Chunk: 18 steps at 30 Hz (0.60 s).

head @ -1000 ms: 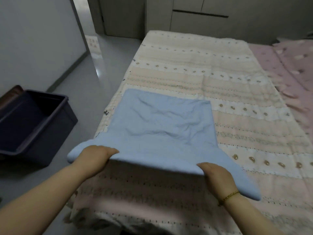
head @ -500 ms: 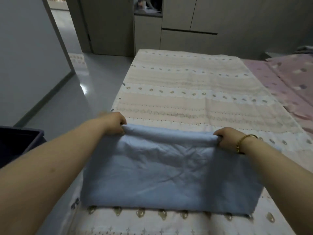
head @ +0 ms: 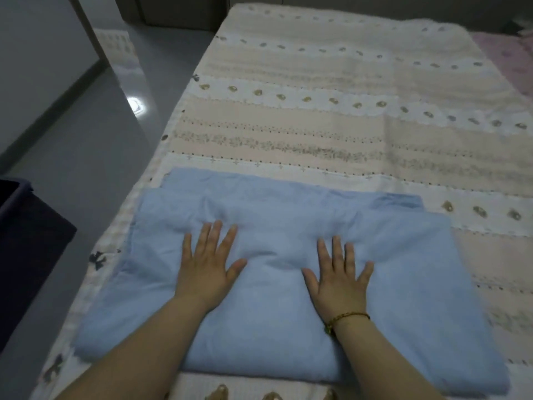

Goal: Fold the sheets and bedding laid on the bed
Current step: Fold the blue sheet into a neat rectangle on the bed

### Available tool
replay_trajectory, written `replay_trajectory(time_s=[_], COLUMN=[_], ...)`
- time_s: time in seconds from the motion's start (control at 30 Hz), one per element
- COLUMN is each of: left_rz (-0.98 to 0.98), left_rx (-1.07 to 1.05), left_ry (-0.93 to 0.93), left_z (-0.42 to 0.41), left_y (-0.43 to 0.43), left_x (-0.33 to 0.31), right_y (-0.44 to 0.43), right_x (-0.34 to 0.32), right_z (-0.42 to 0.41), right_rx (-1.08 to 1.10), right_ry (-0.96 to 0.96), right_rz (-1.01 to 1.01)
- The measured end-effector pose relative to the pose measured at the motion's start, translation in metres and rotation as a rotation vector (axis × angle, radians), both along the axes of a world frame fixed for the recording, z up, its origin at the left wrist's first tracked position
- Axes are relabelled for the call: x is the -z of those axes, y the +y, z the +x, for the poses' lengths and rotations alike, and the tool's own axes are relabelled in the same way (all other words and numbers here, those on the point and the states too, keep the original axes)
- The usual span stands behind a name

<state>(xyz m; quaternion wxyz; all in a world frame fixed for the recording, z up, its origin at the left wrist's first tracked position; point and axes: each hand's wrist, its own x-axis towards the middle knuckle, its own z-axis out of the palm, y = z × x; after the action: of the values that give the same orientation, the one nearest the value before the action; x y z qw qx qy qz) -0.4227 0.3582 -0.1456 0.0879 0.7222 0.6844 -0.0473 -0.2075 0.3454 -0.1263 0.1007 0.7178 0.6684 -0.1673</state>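
Both hands have let go of the far fold they were pinching and now lie flat, fingers spread, left hand [head: 208,268] and right hand [head: 338,275] pressing the folded blue sheet [head: 403,284] on the near end of the patterned cream bedspread [head: 288,134], a dark bin [head: 26,255] at the left.

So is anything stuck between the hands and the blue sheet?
No, nothing visible. The left hand and the right hand both lie flat, fingers spread, straight on top of the folded blue sheet, which rests on the patterned bedspread.
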Motion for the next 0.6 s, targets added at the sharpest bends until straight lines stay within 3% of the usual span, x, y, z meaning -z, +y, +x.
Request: replay_trajectory(time_s=[0.33, 0.43, 0.5, 0.6], left_rz=[-0.01, 0.142, 0.098, 0.054], left_rx=[-0.076, -0.28, -0.495, -0.801], left_ry=[-0.02, -0.062, -0.074, -0.372], left_z=[-0.009, -0.031, -0.045, -0.064], left_y=[-0.023, -0.057, -0.078, -0.09], left_x=[-0.02, -0.031, -0.039, -0.046], right_y=[-0.014, -0.039, -0.057, -0.072], right_x=[-0.013, -0.023, -0.033, -0.04], right_z=[0.026, 0.067, 0.098, 0.13], right_rx=[0.103, 0.37, 0.584, 0.902], right_ry=[-0.062, -0.114, -0.104, 0.153], right_rz=[-0.006, -0.003, 0.01, 0.099])
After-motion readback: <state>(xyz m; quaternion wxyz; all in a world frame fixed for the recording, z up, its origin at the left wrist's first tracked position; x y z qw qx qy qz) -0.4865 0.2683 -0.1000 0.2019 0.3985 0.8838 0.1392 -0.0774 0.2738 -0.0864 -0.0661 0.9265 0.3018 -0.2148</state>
